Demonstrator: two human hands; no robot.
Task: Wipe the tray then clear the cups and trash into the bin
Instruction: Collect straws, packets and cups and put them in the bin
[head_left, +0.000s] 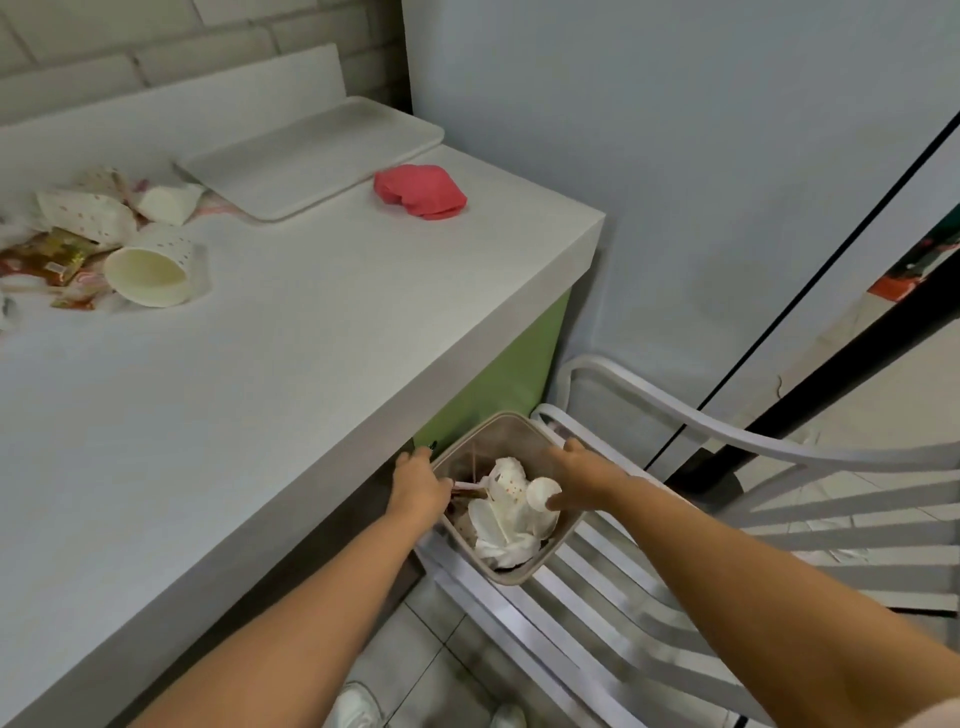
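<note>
No text can be read anywhere; the print on the red-gold wrapper (49, 258) is too blurred.

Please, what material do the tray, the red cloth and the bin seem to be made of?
Tray: probably matte white plastic, with a rigid raised rim. Red cloth: soft fabric, lying crumpled in folds. Bin: likely smooth beige plastic, with thin, even walls.

White counter (291, 364) with a green side panel, set against a pale brick wall. On it: an empty white tray (311, 161) at the back, a crumpled red cloth (421, 191) just beside the tray's right end, and at the left a heap of dotted paper cups (150, 267) and wrappers (47, 260). Slatted white chair (649, 561) stood beside the counter; beige bin (511, 569) rested on its seat.
</note>
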